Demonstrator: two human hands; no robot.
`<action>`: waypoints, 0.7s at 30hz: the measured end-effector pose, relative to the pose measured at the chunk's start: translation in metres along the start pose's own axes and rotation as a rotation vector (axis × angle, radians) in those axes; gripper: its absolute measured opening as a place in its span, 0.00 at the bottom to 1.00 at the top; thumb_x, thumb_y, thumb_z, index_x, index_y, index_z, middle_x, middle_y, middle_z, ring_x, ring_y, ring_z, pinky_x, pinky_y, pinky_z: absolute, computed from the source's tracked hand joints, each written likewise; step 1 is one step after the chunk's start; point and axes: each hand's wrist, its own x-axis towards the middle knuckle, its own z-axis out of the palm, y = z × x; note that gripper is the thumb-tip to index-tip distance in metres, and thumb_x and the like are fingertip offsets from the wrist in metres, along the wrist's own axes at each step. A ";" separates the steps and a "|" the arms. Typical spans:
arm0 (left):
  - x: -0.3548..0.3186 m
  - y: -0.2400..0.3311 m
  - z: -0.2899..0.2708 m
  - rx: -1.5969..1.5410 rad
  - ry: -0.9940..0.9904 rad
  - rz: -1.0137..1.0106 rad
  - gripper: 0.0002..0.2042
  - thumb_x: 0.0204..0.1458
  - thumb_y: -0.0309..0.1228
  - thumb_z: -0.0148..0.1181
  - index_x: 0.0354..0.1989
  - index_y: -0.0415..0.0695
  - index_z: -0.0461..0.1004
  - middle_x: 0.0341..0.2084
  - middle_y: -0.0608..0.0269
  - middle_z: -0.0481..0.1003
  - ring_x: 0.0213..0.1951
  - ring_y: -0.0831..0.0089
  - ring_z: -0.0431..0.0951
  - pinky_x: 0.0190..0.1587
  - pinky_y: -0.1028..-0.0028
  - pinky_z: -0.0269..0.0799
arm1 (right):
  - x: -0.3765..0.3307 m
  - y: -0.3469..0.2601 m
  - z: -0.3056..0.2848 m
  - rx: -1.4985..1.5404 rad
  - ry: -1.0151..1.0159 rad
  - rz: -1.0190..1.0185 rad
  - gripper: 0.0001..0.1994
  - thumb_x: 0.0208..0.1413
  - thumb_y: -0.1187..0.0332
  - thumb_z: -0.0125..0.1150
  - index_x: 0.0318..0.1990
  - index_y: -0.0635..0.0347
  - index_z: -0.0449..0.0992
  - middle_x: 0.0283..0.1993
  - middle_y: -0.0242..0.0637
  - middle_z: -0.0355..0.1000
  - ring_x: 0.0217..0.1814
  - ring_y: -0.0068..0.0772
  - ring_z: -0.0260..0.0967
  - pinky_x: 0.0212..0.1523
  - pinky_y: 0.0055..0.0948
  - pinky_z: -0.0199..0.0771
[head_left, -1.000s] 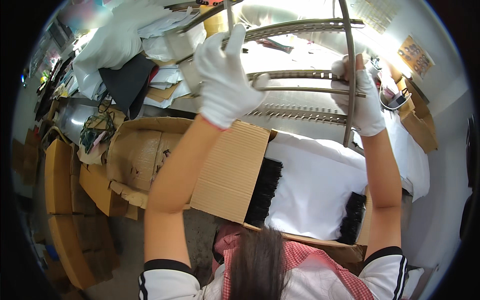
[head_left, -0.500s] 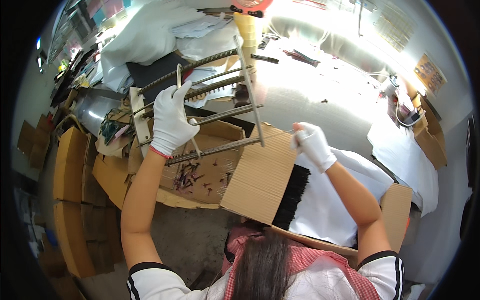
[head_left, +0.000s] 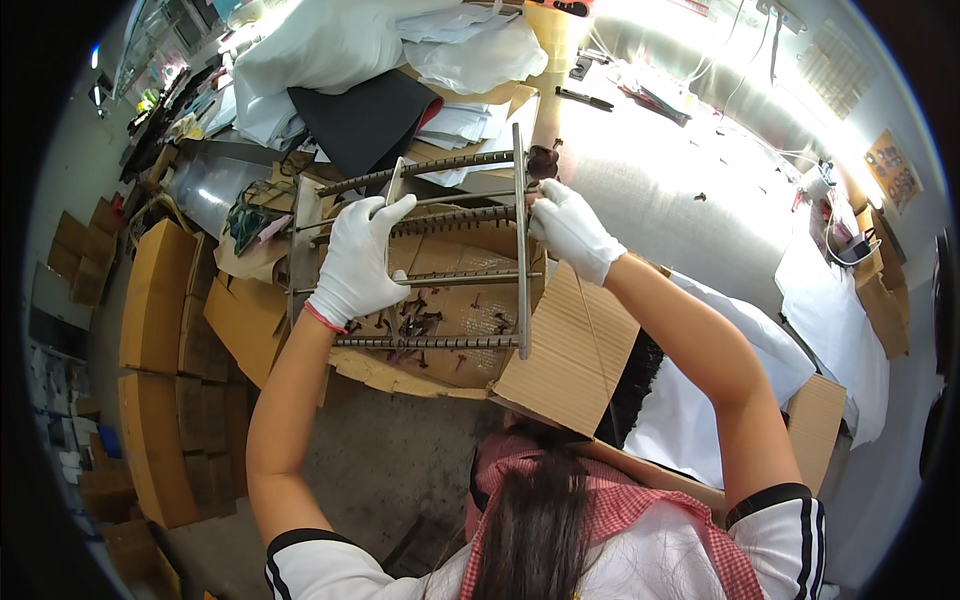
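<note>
A metal rack [head_left: 522,290] of slotted bars and side plates is held up in front of me. My left hand [head_left: 358,255], in a white glove, is closed around its left part, thumb pointing right. My right hand [head_left: 575,235], in a white glove with bare fingertips, is closed at the rack's right side bar, its fingertips at the end of a crossbar. A thin rod [head_left: 597,335] slants down from beneath this hand across a cardboard flap [head_left: 570,355]. Below the rack, small dark pieces [head_left: 415,318] lie in a shallow cardboard tray [head_left: 440,383].
A cardboard box with white sheet material [head_left: 680,405] and black bristly material [head_left: 640,390] stands at right. Behind is a metal worktop [head_left: 650,190] with a black pen [head_left: 585,99]. A black sheet [head_left: 355,125] and papers lie at the back. Brown cartons [head_left: 155,300] stand at left.
My right hand has moved left and up to the rack's right side bar. The rack has levelled out and sits slightly lower. The thin rod now points downward instead of toward the rack.
</note>
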 end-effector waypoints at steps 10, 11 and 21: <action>-0.005 -0.041 0.016 -0.044 -0.297 -0.096 0.41 0.28 0.27 0.67 0.61 0.47 0.68 0.50 0.47 0.68 0.54 0.47 0.66 0.59 0.59 0.63 | -0.056 0.088 -0.298 0.719 0.788 -0.051 0.13 0.60 0.70 0.43 0.41 0.66 0.74 0.23 0.31 0.65 0.18 0.22 0.58 0.18 0.21 0.60; 0.003 -0.035 0.016 -0.039 -0.286 -0.050 0.41 0.27 0.27 0.67 0.61 0.47 0.68 0.51 0.47 0.68 0.55 0.48 0.66 0.60 0.59 0.63 | -0.070 0.093 -0.339 0.511 0.982 -0.096 0.15 0.67 0.60 0.38 0.34 0.55 0.70 0.17 0.21 0.55 0.15 0.16 0.50 0.15 0.17 0.52; 0.138 0.152 0.021 -0.213 -0.271 0.123 0.42 0.27 0.25 0.63 0.63 0.39 0.63 0.51 0.50 0.66 0.55 0.53 0.65 0.62 0.61 0.58 | -0.508 0.098 -0.649 -0.283 2.455 -0.301 0.18 0.63 0.55 0.42 0.45 0.63 0.69 0.33 0.48 0.77 0.33 0.45 0.74 0.37 0.40 0.72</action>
